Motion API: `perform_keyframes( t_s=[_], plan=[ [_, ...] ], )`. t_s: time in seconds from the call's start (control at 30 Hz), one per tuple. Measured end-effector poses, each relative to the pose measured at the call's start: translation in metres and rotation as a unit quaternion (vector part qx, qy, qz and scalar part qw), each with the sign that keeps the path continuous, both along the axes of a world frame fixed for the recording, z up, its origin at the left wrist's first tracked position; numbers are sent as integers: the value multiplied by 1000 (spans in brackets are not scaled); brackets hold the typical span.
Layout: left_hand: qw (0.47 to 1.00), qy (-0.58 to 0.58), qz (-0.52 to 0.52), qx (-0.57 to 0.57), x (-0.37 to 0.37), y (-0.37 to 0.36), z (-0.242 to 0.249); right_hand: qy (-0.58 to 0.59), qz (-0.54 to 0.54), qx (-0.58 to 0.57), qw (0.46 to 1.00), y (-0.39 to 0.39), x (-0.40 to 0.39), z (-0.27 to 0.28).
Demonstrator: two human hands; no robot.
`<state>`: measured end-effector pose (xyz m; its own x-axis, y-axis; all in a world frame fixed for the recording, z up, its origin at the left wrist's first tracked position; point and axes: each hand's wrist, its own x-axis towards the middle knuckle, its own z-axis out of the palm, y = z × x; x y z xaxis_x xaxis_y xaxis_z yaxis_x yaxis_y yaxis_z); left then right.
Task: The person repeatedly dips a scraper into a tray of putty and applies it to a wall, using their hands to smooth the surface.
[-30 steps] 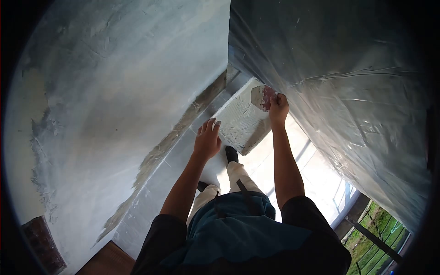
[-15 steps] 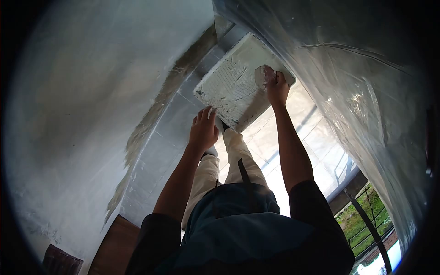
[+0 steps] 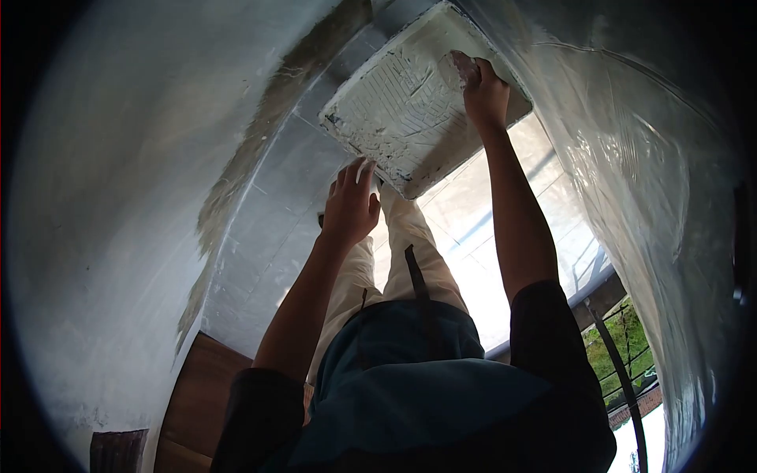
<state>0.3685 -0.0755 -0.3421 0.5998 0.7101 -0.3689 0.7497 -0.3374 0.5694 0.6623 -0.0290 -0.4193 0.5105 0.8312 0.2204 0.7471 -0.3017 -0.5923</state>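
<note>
A shallow paint tray (image 3: 394, 118), its ribbed bed coated in thick off-white paint, lies in front of me above my legs. My right hand (image 3: 486, 101) is over its right part, fingers closed round a small reddish, paint-smeared tool (image 3: 464, 71); its exact kind I cannot tell. The tool's edge overlaps the paint in this view. My left hand (image 3: 352, 201) is just short of the tray's near-left rim, back of the hand up, fingers slightly bent and apart, fingertips right at the rim. Nothing shows inside that hand.
A pale wall (image 3: 150, 158) with a brown unpainted strip (image 3: 260, 134) along its bottom runs on the left. Clear plastic sheeting (image 3: 623, 158) hangs on the right. Grey floor tiles (image 3: 260, 236) lie below. A dark railing (image 3: 623, 370) stands at lower right, grass behind it.
The tray appears higher in view and a little larger. My right hand has moved up with the tool, farther in from the tray's right corner. My left hand stays by the near-left rim.
</note>
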Motion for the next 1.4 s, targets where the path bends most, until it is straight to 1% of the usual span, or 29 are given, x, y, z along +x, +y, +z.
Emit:
perform_keyframes(
  t_s=[0.3,0.57,0.67,0.87,0.97,1.07,1.13,1.23,1.4],
  plan=[
    [1000,6,3,-2,-3,7,-6,-9,6,-31,999,1,-7,-5],
    [1000,6,10,-6,-4,5,-10,-37,20,-62,997,7,3,-8],
    [1000,14,11,-17,-3,3,-7,-25,17,-75,997,6,6,-7],
    [1000,12,13,-18,-8,-2,-11,-9,6,-63,998,-7,11,-9],
    [1000,10,15,-23,-10,-3,-9,0,-10,-73,997,-14,13,-13],
    [999,18,14,-26,-13,-7,-10,34,-35,-78,996,-15,14,-15],
    [999,24,14,-28,-16,-9,-12,17,-30,-43,998,-15,13,-18],
    [999,33,16,-35,-22,-12,-12,49,-52,-68,995,-16,12,-16],
    [998,39,17,-41,-30,-12,-14,50,-44,-63,996,-13,15,-17]
  ],
)
